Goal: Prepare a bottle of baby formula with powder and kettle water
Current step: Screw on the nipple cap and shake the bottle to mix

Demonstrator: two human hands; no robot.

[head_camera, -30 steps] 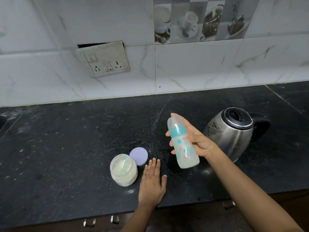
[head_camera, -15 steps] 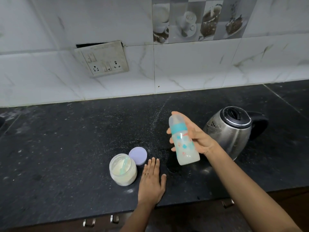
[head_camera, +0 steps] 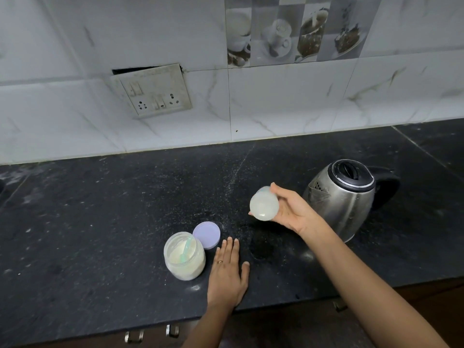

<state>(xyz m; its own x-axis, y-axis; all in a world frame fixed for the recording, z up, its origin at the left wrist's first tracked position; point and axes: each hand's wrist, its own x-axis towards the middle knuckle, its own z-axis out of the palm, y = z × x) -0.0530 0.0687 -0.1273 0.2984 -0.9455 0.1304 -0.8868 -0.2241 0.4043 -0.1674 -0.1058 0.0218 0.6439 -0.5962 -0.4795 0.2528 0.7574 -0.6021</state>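
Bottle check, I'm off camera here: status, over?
Right hand grips bottle, lifted, base toward camera. Left hand flat on counter beside open jar. Kettle at right, nothing blocking.

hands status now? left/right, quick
Left hand: open, flat on the counter, holding nothing.
Right hand: closed round the bottle, lifted off the counter.

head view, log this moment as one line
right hand: grips bottle, base toward camera | left hand: flat on counter | powder jar: open, scoop inside | purple lid: beside jar | kettle: lid shut
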